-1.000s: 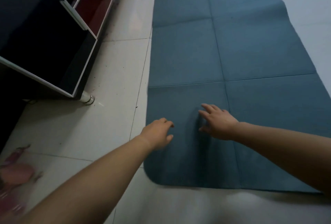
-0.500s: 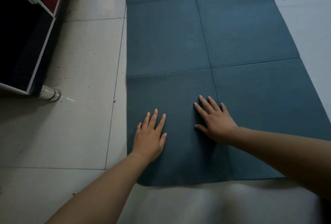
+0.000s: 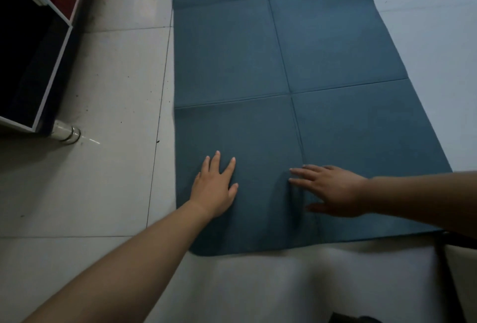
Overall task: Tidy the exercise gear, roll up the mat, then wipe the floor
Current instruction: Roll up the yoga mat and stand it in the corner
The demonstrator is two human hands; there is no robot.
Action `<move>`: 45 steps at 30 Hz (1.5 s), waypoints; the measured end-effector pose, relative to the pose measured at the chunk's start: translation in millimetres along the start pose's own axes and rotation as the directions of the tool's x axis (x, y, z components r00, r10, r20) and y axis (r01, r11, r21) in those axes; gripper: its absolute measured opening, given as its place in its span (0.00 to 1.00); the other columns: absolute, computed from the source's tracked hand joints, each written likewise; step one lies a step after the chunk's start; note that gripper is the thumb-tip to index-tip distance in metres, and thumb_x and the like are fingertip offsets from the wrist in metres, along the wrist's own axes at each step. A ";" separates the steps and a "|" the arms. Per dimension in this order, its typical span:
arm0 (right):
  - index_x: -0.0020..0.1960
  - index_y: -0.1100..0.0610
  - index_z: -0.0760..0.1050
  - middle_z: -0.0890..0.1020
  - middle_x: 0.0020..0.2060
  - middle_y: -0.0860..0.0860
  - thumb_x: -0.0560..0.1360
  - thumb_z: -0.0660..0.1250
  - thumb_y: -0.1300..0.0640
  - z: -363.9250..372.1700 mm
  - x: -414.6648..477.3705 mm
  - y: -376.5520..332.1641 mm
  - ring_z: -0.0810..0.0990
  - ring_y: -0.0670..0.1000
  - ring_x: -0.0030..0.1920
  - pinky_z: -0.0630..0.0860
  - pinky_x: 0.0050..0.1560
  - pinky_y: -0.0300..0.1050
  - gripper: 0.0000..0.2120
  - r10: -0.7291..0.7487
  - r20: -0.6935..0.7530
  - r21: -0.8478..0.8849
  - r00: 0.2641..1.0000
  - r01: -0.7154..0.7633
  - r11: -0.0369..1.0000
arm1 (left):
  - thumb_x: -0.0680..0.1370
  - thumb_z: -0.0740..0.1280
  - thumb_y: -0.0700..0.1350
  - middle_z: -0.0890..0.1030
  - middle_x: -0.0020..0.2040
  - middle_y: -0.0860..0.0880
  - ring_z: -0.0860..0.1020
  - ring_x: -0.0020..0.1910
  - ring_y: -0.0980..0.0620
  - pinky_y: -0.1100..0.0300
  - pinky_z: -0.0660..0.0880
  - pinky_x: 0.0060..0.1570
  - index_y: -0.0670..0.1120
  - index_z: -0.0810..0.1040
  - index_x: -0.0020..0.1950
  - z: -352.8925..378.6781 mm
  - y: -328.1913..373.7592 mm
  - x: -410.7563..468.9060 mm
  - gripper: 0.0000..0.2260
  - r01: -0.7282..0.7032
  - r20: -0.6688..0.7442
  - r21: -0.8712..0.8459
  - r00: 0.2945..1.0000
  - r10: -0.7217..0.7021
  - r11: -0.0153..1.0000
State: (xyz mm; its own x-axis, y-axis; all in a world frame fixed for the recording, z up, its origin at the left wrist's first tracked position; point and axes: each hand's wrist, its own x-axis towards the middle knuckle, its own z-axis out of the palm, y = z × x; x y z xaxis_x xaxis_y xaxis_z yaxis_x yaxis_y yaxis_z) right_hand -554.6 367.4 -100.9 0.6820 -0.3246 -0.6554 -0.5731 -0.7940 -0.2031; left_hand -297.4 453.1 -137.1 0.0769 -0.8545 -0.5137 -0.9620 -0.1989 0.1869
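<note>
mat (image 3: 258, 64): matt, fine-textured foam/fabric | floor (image 3: 116, 77): glossy tile, speckled | cabinet leg (image 3: 65, 133): plastic w/ metal ring

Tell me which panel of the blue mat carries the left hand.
The nearest left panel: the left hand lies flat on it. The others lie beyond the cross crease or right of the lengthwise crease.

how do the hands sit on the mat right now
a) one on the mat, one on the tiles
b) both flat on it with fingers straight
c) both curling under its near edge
b: the left hand and right hand both lie flat with straight fingers on the blue mat, short of its near edge.
</note>
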 end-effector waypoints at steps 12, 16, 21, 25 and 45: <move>0.77 0.52 0.46 0.41 0.76 0.50 0.76 0.60 0.40 32.9 -1.4 -15.4 0.43 0.54 0.76 0.56 0.73 0.52 0.38 0.209 -0.086 0.188 0.974 -0.190 0.964 | 0.80 0.56 0.54 0.46 0.78 0.50 0.46 0.76 0.47 0.46 0.55 0.73 0.52 0.53 0.76 30.7 32.9 -35.1 0.26 -0.248 0.039 0.070 0.969 0.246 0.966; 0.77 0.52 0.46 0.42 0.76 0.48 0.75 0.61 0.40 43.6 -16.1 -13.0 0.44 0.52 0.76 0.60 0.72 0.50 0.38 0.209 -0.069 0.176 0.976 -0.194 0.965 | 0.79 0.57 0.53 0.48 0.78 0.50 0.48 0.76 0.49 0.47 0.57 0.72 0.52 0.53 0.76 25.5 41.5 -30.7 0.27 -0.319 0.056 0.046 0.947 0.317 0.947; 0.77 0.52 0.44 0.40 0.76 0.50 0.75 0.61 0.39 53.4 -24.8 -17.3 0.43 0.55 0.76 0.61 0.71 0.52 0.40 0.202 -0.036 0.135 0.979 -0.195 0.971 | 0.79 0.58 0.55 0.48 0.78 0.50 0.49 0.76 0.49 0.45 0.56 0.72 0.53 0.54 0.76 23.2 44.1 -30.9 0.27 -0.307 0.072 0.045 0.950 0.303 0.951; 0.77 0.52 0.45 0.41 0.76 0.49 0.75 0.62 0.40 50.9 -25.6 -27.3 0.43 0.53 0.76 0.60 0.71 0.50 0.40 0.162 -0.048 0.150 0.986 -0.153 0.977 | 0.79 0.58 0.55 0.46 0.78 0.51 0.47 0.76 0.49 0.45 0.54 0.72 0.53 0.54 0.76 21.7 36.4 -33.6 0.27 -0.249 0.075 0.048 0.967 0.245 0.967; 0.77 0.50 0.44 0.39 0.76 0.51 0.73 0.66 0.42 56.0 -23.2 -30.4 0.42 0.54 0.76 0.57 0.73 0.51 0.42 0.085 -0.067 0.066 0.994 -0.081 0.995 | 0.79 0.58 0.54 0.49 0.78 0.50 0.50 0.76 0.49 0.48 0.58 0.72 0.53 0.55 0.76 22.8 28.3 -30.7 0.26 -0.268 0.061 0.032 0.962 0.266 0.963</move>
State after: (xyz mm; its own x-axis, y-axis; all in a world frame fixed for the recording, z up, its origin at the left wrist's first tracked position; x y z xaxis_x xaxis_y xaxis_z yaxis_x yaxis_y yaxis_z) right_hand -578.5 427.9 -120.3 0.6597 -0.4245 -0.6201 -0.6549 -0.7294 -0.1974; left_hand -332.9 484.6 -135.2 -0.1977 -0.8458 -0.4954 -0.9554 0.0531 0.2907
